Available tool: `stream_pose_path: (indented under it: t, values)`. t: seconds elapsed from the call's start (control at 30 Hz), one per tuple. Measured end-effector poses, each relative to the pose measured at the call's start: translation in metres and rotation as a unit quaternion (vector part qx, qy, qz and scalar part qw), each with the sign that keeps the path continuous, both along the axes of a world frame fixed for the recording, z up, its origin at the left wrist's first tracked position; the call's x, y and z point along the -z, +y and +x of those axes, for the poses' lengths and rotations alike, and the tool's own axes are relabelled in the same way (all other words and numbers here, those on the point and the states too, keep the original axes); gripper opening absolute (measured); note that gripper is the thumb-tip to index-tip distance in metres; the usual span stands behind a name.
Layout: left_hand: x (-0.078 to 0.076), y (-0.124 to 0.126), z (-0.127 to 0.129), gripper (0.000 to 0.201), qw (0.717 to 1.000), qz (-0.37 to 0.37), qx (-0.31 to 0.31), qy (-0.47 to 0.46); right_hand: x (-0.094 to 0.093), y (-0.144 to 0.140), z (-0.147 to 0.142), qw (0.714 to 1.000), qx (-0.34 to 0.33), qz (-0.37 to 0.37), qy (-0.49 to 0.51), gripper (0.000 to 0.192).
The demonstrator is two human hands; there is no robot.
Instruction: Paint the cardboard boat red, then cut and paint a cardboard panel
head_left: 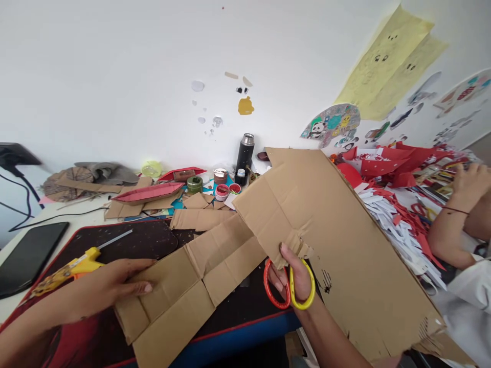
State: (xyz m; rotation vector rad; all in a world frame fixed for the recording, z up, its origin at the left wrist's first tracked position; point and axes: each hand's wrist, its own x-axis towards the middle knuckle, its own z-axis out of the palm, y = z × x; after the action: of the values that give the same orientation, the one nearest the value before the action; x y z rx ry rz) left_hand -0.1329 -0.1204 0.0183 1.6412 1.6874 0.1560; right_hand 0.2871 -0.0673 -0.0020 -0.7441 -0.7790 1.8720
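My left hand grips the near left end of a long, creased cardboard strip, thumb on top and fingers beneath. Fingers of my right hand pass through the handles of a pair of scissors, one loop red and one yellow. The scissor blades are hidden behind cardboard. My right thumb lies against a torn cardboard flap, which overlaps the strip's far end. A large cardboard sheet leans behind and to the right of my right hand, with ragged edges near its bottom.
A yellow glue gun lies beside a black tablet. Paint jars, a black flask and a pink cardboard boat shape stand along the wall. White paper strips and another person's arm are at right.
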Motion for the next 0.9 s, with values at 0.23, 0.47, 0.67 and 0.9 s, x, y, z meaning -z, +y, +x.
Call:
stream_pose_path:
  t: [0.23, 0.47, 0.67, 0.9]
  values:
    - [-0.016, 0.055, 0.018, 0.053, 0.993, -0.047, 0.101, -0.042, 0.004, -0.004, 0.000, 1.000, 0.015, -0.021, -0.012, 0.069]
    - [-0.024, 0.081, 0.015, 0.059, 0.995, -0.022, 0.094, -0.023, 0.002, 0.000, 0.006, 0.999, 0.039, -0.028, -0.007, 0.068]
    - [-0.012, 0.097, 0.013, 0.046, 0.989, 0.024, 0.144, 0.039, 0.003, 0.004, 0.016, 0.997, 0.062, -0.039, 0.020, 0.066]
    - [-0.010, 0.132, 0.117, 0.035, 0.951, 0.208, 0.205, 0.105, 0.020, 0.000, 0.016, 0.994, 0.061, -0.083, 0.036, 0.068]
